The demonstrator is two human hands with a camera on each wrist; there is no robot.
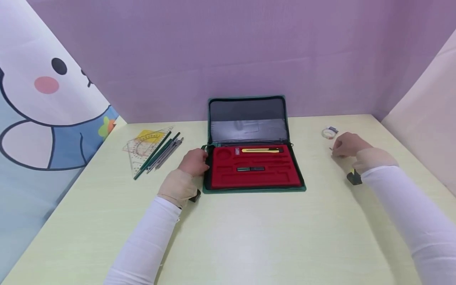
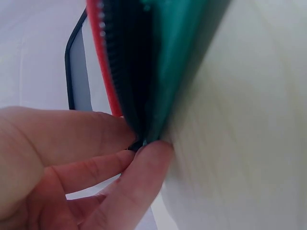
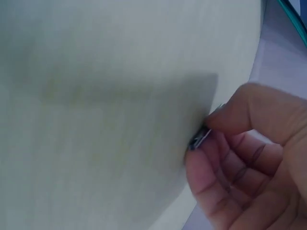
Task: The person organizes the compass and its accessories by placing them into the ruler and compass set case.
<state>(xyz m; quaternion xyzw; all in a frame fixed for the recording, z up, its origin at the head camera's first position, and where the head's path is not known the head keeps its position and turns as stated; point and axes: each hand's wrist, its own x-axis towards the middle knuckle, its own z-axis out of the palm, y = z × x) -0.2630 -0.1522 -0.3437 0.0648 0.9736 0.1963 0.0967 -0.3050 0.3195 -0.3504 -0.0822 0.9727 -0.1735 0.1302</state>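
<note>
A green zip case [image 1: 254, 190] lies unfolded on the table, its red moulded tray [image 1: 256, 180] facing up. In the tray sit a yellow utility knife [image 1: 260, 150], a small lead case [image 1: 250, 169] and a little pale piece. My left hand [image 1: 194, 162] pinches the case's left edge by the zip [image 2: 112, 57], thumb and fingers meeting at the edge in the left wrist view. Off to the right, my right hand [image 1: 344, 145] holds a small dark, shiny piece [image 3: 199, 138] between thumb and fingertip, just above the table; its kind is unclear.
Left of the case lie clear set squares and a protractor [image 1: 142, 148], a yellow square, green pencils [image 1: 153, 156] and metal drawing tools [image 1: 171, 148]. A white tape-like ring [image 1: 328, 133] and an eraser-like block [image 1: 333, 129] lie beyond my right hand. A purple cloth wall stands behind.
</note>
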